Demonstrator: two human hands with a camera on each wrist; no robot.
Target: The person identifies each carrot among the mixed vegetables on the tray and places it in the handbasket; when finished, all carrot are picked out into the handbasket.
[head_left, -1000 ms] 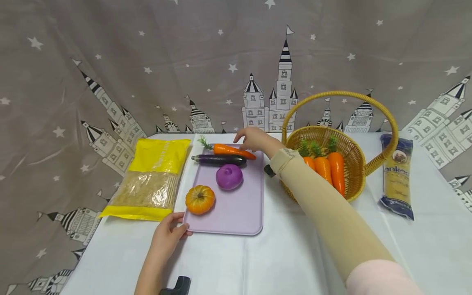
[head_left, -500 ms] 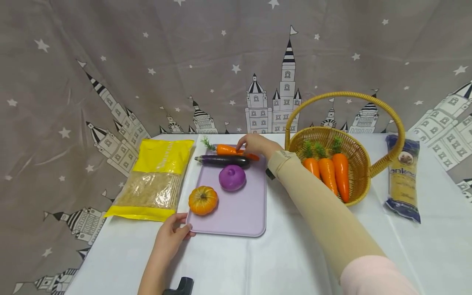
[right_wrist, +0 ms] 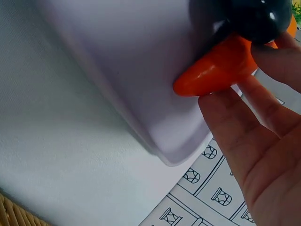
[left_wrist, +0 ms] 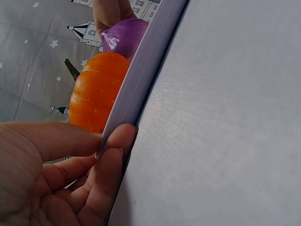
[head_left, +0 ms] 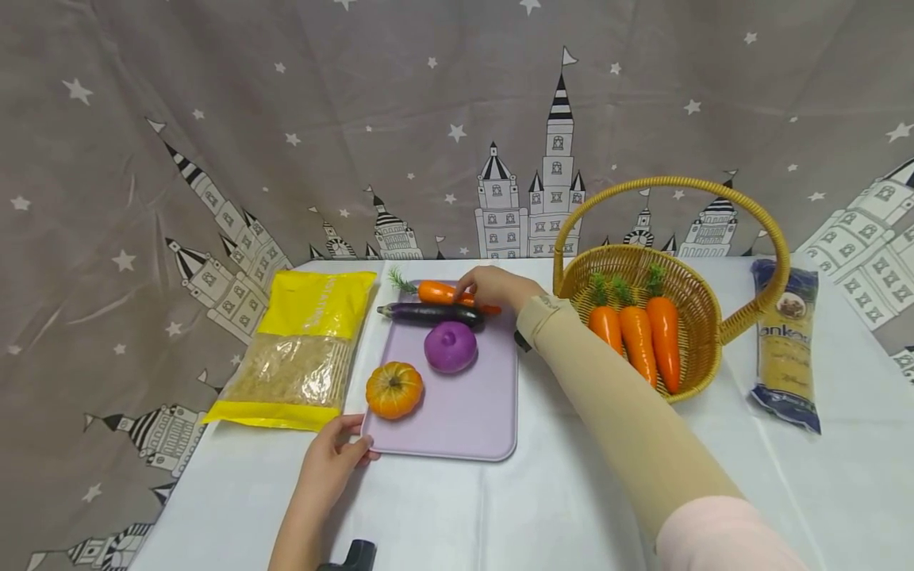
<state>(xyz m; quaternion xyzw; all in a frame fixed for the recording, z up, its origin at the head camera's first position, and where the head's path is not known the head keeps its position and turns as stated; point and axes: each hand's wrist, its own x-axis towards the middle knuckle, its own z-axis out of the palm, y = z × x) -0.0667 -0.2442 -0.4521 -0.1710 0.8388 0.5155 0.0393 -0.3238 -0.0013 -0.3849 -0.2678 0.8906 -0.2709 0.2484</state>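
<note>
My left hand [head_left: 332, 456] pinches the near left corner of a lilac tray [head_left: 464, 424], thumb on the rim and fingers under it. At the tray's far end, my right hand [head_left: 496, 287] grips an orange carrot [head_left: 434, 293] with a green top. In the right wrist view its fingers lie along one side of the carrot [right_wrist: 218, 70], and the thumb is across by the dark eggplant's end [right_wrist: 258, 19]. The eggplant [head_left: 428, 314] lies just in front of the carrot. Nearer sit a purple onion [head_left: 451, 349] and a small orange pumpkin [head_left: 394, 390].
Right of the tray stands a wicker basket [head_left: 703, 377] with a tall handle, holding 3 carrots [head_left: 637, 341]. Beyond it lies a blue-ended pasta packet [head_left: 785, 341]. A yellow bag [head_left: 293, 349] lies left of the tray. A castle-print curtain [head_left: 400, 95] rises behind the table.
My right hand has come down from just behind the carrot, and its fingers have closed on it. My left hand keeps its hold on the tray corner. The head view has shifted slightly.
</note>
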